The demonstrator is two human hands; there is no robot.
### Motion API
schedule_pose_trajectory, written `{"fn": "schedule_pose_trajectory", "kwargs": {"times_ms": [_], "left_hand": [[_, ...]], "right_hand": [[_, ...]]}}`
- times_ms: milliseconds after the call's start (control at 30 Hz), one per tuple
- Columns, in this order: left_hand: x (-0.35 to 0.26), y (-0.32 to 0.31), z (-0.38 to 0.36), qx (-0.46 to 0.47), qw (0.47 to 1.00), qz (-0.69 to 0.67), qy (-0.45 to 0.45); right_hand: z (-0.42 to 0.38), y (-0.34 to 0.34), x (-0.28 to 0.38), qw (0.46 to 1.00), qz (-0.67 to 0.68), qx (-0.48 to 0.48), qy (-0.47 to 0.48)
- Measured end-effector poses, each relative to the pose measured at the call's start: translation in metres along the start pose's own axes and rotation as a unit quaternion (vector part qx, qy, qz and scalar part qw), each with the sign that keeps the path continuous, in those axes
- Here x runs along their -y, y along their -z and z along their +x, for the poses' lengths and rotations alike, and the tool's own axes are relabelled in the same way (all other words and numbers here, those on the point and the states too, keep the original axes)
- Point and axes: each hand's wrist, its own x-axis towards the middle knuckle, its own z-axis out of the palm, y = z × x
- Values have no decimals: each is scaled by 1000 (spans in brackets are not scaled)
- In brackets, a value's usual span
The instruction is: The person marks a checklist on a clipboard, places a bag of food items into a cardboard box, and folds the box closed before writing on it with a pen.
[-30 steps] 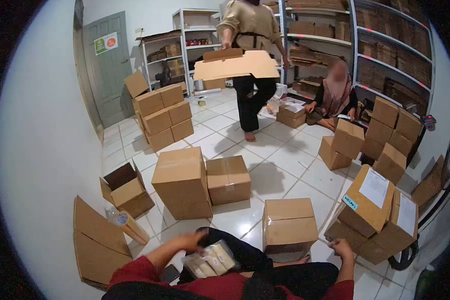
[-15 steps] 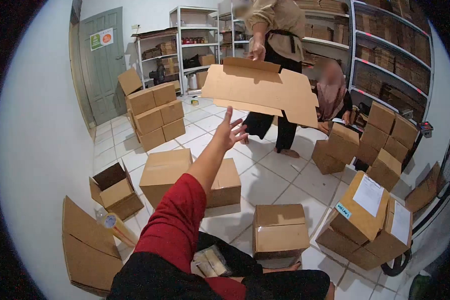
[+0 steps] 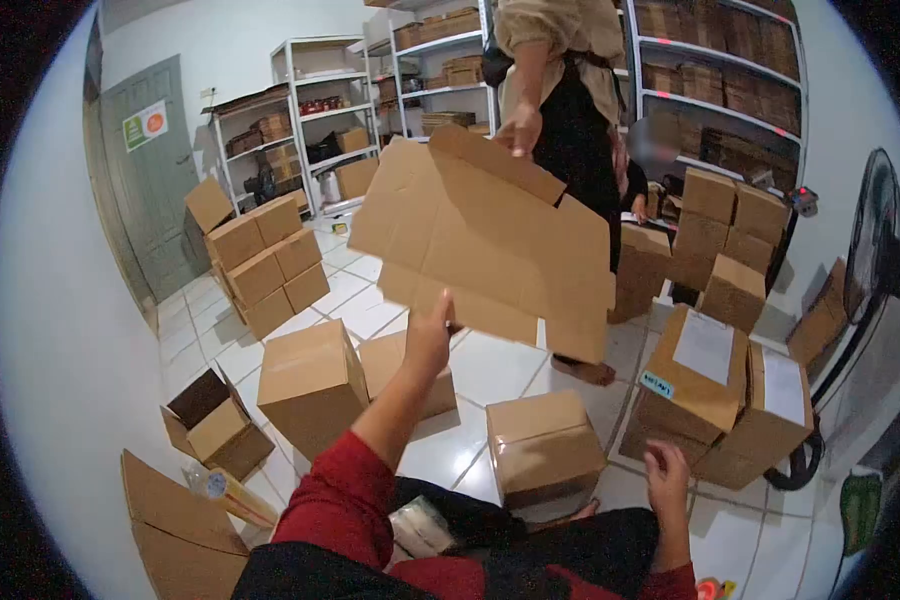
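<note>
A large flattened cardboard box hangs tilted in front of me. A standing person's hand holds its top edge. My left hand, arm in a red sleeve, is raised and grips the sheet's lower edge. My right hand rests low by my lap, fingers apart and holding nothing, close to a sealed box on the floor. A clear packet lies on my lap.
Labelled boxes are stacked at my right, beside a fan. Sealed boxes, an open box and flat cardboard lie to my left. Another stack stands near the door. A seated person is behind, by the shelves.
The standing person has stepped closer and lowered the flat cardboard towards me. My left hand, open and reaching before, now grips its lower edge. My right hand has come into view.
</note>
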Motion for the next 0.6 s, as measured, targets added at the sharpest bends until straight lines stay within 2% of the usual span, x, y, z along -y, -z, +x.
{"fn": "schedule_pose_trajectory", "kwargs": {"times_ms": [33,67,100,167,200,233,300,333,367,433,467,500,533,567,600], "left_hand": [[-3,-5,-30,-20,1000,14,2],[-5,-6,-55,-30,993,110,5],[-3,-5,-77,-40,978,204,10],[9,-2,-115,-46,974,211,67],[9,-6,-133,-36,971,232,44],[22,-5,-143,-30,995,96,-26],[22,0,-170,15,992,119,-28],[5,-1,-182,87,987,134,26],[8,7,-181,88,987,133,28],[13,24,-173,223,952,64,-201],[1,32,-167,195,951,145,-188],[-24,37,-153,165,944,225,-174],[-30,50,-135,84,930,296,-203],[-33,61,-119,3,903,365,-227],[-46,59,-110,-3,923,327,-201]], "right_hand": [[3,-6,25,993,-46,-5,110],[3,-12,58,983,-51,-6,175],[3,-18,87,978,-52,39,197],[7,-41,128,931,-83,19,356],[7,-51,146,918,-115,30,379],[5,-58,159,904,-145,41,401],[8,-75,161,890,-156,37,426],[8,-81,159,874,-166,29,456],[7,-79,156,875,-168,30,454],[10,-68,145,907,-24,-1,420],[17,-60,140,902,26,-48,429],[17,-47,126,948,95,17,303],[18,-35,114,969,160,83,168],[19,-24,113,970,155,88,168],[22,-11,118,945,295,100,100]]}}
